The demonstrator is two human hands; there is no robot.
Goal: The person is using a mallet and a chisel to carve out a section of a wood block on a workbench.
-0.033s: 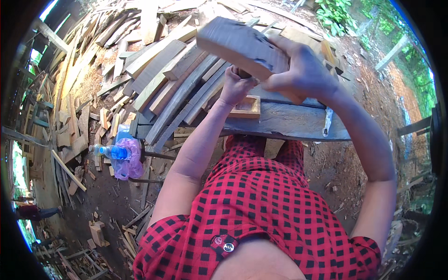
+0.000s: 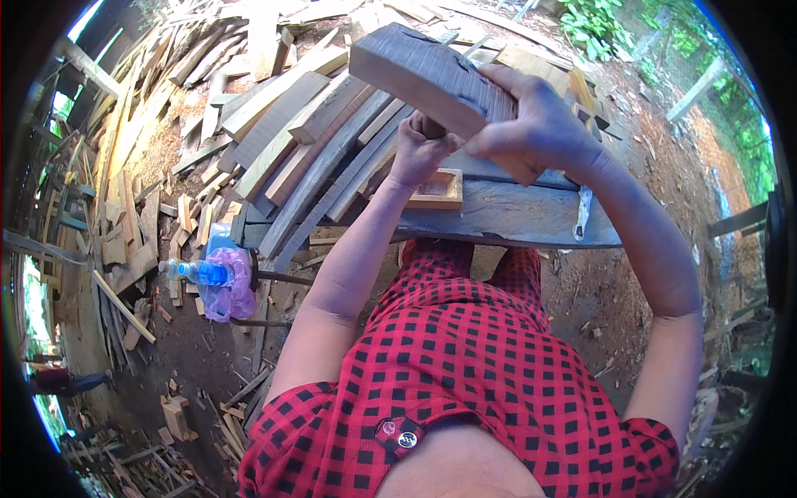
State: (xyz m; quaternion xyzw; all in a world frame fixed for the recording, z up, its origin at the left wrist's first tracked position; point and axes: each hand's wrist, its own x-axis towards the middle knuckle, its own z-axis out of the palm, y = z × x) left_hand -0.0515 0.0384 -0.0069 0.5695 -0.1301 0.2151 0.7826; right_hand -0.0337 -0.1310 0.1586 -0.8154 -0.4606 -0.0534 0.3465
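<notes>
Above the dark wooden workbench (image 2: pixel 515 214), a thick wood block (image 2: pixel 423 76) is held raised and tilted, its left end higher than its right end in the view. The right hand (image 2: pixel 541 126) grips the block at its right end: the thumb lies along the near side and the fingers bend over the far edge. The left hand (image 2: pixel 422 153) is closed in a fist around a brown piece (image 2: pixel 432 127), of which only a short end is exposed; the piece sits just below the block, and contact between the two cannot be determined. A shallow wooden box (image 2: pixel 437 204) rests on the bench below the left hand. A small whitish packet (image 2: pixel 584 214) lies near the right end of the bench. Long boards (image 2: pixel 286 162) are stacked to the left of the bench. A pink plastic bag (image 2: pixel 237 286) and a blue bottle (image 2: pixel 213 273) are located left of the left forearm.
</notes>
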